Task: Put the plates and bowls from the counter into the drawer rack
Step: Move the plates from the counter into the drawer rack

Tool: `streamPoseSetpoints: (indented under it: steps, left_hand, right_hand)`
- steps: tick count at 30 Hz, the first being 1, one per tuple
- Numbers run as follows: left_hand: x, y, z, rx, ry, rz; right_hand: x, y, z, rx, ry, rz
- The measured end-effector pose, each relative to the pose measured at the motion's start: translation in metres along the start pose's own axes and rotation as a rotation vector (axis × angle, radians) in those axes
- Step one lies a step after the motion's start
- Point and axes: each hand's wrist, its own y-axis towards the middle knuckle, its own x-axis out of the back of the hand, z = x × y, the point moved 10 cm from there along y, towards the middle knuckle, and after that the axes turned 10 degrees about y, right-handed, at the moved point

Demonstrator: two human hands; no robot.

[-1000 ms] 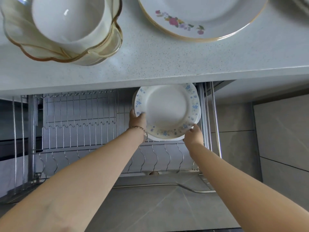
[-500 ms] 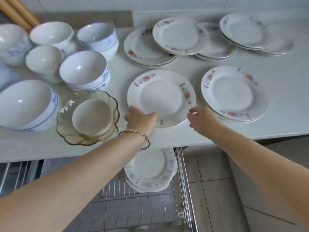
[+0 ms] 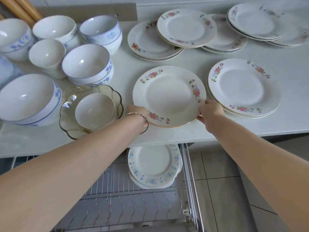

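Plate (image 3: pixel 168 96) with pink flowers sits near the counter (image 3: pixel 167 134) edge; our left hand (image 3: pixel 136 111) and right hand (image 3: pixel 209 111) pinch its near rim. We should lift level, then lower it into the drawer rack (image 3: pixel 133 203) beside the blue-flowered plates (image 3: pixel 153 164).

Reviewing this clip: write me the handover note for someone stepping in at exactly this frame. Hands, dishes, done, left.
Left hand and right hand each grip an edge of the pink-flowered plate near the counter front.
Done: blue-flowered plates stand in the drawer rack, right end.
Left: this plate, the plate stack beside it, further plate stacks at the back, the amber glass dish holding a small bowl, and the bowls on the left.
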Motion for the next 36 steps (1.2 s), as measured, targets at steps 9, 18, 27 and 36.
streamPoseSetpoints:
  steps: [9, 18, 27, 36]
  left_hand:
    - [0.014, -0.072, 0.051, -0.184, 0.181, 0.18]
    - [0.053, -0.135, 0.193, 0.147, 0.434, 0.386]
    - [0.078, -0.084, 0.261, 0.413, 0.425, 0.388]
    - [0.063, 0.037, 0.249, 0.318, 0.482, 0.138]
  right_hand:
    - [0.071, -0.086, -0.025, 0.154, -0.007, 0.116]
    - [0.114, -0.168, -0.141, -0.16, -0.14, 0.264]
    - [0.085, -0.149, -0.217, -0.421, -0.26, 0.164]
    - [0.039, -0.062, -0.265, -0.437, -0.075, -0.041]
